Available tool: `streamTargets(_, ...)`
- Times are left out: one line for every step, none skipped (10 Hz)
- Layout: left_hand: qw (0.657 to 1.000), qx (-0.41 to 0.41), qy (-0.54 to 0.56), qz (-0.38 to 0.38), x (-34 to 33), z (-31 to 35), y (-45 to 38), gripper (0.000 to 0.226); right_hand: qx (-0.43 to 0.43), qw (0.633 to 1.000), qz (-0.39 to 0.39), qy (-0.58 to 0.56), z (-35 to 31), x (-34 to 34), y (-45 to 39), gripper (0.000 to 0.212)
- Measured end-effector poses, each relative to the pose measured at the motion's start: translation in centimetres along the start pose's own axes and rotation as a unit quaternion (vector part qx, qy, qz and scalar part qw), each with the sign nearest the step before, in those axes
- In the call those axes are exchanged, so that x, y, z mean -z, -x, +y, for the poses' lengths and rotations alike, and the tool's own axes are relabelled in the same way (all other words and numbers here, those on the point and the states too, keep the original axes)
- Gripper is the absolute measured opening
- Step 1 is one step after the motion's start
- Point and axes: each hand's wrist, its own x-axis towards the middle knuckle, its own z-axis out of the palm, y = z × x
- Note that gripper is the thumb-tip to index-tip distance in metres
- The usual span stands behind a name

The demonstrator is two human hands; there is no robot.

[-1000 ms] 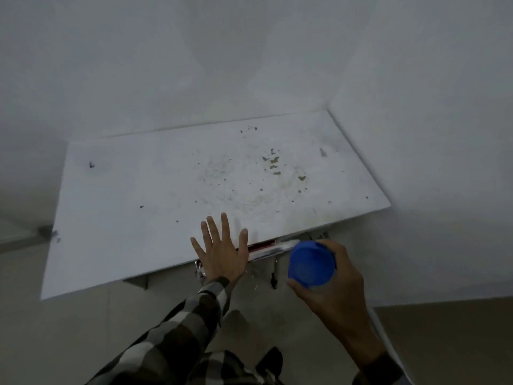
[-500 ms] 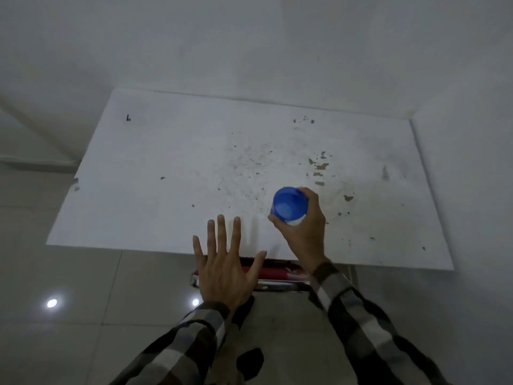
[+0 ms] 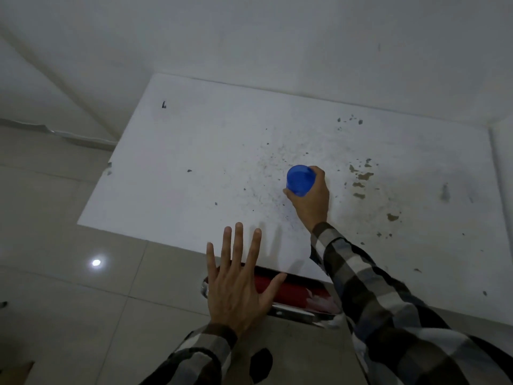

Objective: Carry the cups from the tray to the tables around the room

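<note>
A blue cup is held over the middle of a white stained table; my right hand is wrapped around it from the right side. Whether its base touches the tabletop I cannot tell. My left hand hovers flat with fingers spread above the table's near edge, holding nothing. Both arms wear checked sleeves. No tray is in view.
The table stands in a corner, with white walls behind it and to its right. A red and metal object sticks out from under the near edge. Pale floor tiles lie to the left and in front.
My right hand has carried the blue cup from in front of the table's edge forward over its middle. I have come closer to the table. My left hand stays spread near the edge.
</note>
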Motion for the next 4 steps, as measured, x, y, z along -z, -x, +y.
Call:
streamTargets(1.0,0.003,-0.007,-0.005,0.1,0.0,-0.2,0.101,0.0,1.0,0.001,-0.014,0.0,-0.5,-0.7,0.086)
streamTargets(1.0,0.0,-0.007,-0.003,0.2,0.1,-0.2,0.102,-0.021,1.0,-0.01,-0.018,-0.2,-0.7,-0.5,0.092)
streamTargets(1.0,0.003,-0.007,0.002,0.0,-0.2,-0.1,0.103,-0.043,0.998,-0.023,-0.031,0.2,-0.6,0.0,0.112)
streamTargets(1.0,0.011,-0.004,0.007,0.1,-0.2,-0.4,0.104,-0.09,0.995,-0.012,-0.046,0.2,0.0,2.0,0.118)
